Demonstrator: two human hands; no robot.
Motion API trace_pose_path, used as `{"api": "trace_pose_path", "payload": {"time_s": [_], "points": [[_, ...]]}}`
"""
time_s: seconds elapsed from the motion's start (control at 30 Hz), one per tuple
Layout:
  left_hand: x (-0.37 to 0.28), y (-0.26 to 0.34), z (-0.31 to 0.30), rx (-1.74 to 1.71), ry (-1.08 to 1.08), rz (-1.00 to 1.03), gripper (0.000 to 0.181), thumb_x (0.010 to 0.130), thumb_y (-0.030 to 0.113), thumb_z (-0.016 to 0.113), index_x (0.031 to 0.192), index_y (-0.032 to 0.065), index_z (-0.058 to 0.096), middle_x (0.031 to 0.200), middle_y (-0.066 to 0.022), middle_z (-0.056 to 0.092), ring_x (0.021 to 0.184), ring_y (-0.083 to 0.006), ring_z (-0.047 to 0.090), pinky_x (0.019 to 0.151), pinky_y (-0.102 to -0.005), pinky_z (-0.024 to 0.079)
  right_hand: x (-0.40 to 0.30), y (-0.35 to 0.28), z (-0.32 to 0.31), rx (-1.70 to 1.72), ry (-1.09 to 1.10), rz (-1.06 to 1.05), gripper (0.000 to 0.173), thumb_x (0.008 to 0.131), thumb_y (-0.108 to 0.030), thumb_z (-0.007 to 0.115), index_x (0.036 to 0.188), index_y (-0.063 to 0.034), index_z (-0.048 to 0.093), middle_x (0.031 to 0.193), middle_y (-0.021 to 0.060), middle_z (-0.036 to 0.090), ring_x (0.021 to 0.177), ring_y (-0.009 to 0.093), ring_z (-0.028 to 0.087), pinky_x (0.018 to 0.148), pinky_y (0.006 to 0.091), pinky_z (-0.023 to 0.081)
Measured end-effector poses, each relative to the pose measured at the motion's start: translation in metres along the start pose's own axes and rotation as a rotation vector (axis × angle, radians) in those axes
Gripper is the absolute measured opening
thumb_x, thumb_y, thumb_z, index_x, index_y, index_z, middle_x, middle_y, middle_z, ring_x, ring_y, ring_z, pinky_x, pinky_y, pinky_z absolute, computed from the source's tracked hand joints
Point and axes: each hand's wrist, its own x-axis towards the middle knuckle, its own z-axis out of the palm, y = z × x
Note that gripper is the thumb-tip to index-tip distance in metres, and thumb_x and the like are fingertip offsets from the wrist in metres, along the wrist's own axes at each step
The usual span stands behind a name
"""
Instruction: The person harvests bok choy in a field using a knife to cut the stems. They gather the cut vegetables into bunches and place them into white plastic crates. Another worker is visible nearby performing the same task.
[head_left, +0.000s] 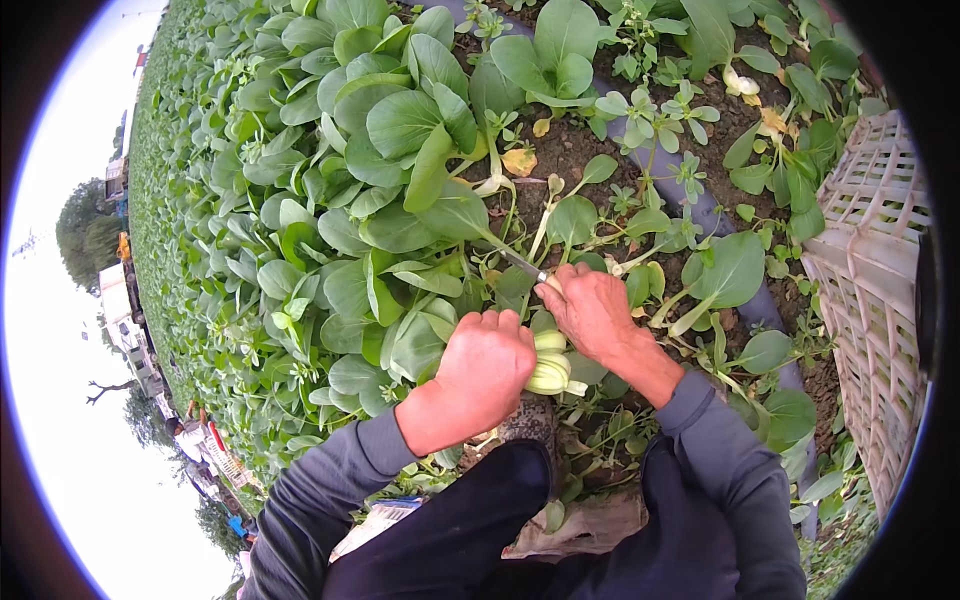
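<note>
My left hand (487, 364) is closed around a head of bok choy; its pale green stalk bases (552, 367) stick out to the right of the fist, and the leaves under the hand are partly hidden. Just above and to the right, my right hand (592, 307) grips the handle of a small knife (529, 267). The metal blade points up and left, over the stem of a broad leaf (454, 210). Dense bok choy plants (405, 124) grow to the left of both hands and above them.
A pale plastic crate (870, 300) stands at the right. A grey-blue hose (697, 199) runs over the soil, among weeds and loose leaves. Below the hands are my boot (529, 427) and a brown sheet (589, 525). People (191, 439) and a truck (124, 307) are far off at left.
</note>
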Motion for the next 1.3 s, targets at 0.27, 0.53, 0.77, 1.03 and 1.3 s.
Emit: {"api": "trace_pose_path", "payload": {"time_s": [0.27,0.53,0.77,1.03,1.3], "points": [[-0.028,-0.100,0.038,0.249,0.060,-0.238,0.032,0.062,0.007,0.068,0.091,-0.0050,0.062,0.122,-0.0246,0.056,0.112,-0.0350,0.054,0.088,-0.0413,0.044,0.002,-0.006,0.005,-0.003,-0.015,0.040,0.037,0.094,-0.032,0.058,0.085,0.0032,0.060,0.075,0.0216,0.063,0.064,0.037,0.064,0.056,0.0469,0.050],[-0.033,-0.086,0.063,0.132,0.218,-0.289,0.032,0.060,0.004,0.067,0.090,-0.0053,0.058,0.125,-0.0260,0.053,0.114,-0.0397,0.052,0.087,-0.0450,0.044,-0.015,-0.021,0.028,0.033,-0.105,0.064,0.035,0.094,-0.030,0.058,0.086,0.0037,0.058,0.070,0.0213,0.062,0.061,0.038,0.063,0.055,0.0480,0.049],[-0.032,-0.098,0.064,0.142,0.209,-0.298,0.031,0.062,0.004,0.065,0.090,-0.0057,0.058,0.126,-0.0253,0.052,0.115,-0.0384,0.050,0.084,-0.0435,0.044,-0.005,-0.029,0.049,0.071,-0.097,0.089,0.031,0.095,-0.026,0.058,0.084,0.0029,0.056,0.063,0.0216,0.060,0.058,0.041,0.061,0.055,0.0508,0.047],[-0.029,-0.103,0.055,0.142,0.148,-0.266,0.035,0.060,0.006,0.068,0.092,-0.0062,0.059,0.128,-0.0258,0.052,0.116,-0.0385,0.049,0.088,-0.0428,0.042,-0.007,-0.038,0.059,0.093,-0.130,0.085,0.028,0.095,-0.023,0.056,0.084,0.0029,0.056,0.064,0.0206,0.062,0.059,0.041,0.063,0.055,0.0491,0.049],[-0.018,-0.113,0.063,0.264,0.097,-0.197,0.037,0.062,0.011,0.071,0.094,-0.0044,0.061,0.122,-0.0278,0.056,0.113,-0.0381,0.052,0.086,-0.0425,0.042,-0.004,-0.042,0.081,0.067,-0.094,0.009,0.030,0.095,-0.024,0.056,0.082,0.0041,0.055,0.060,0.0207,0.059,0.055,0.040,0.061,0.052,0.0481,0.048]]}}
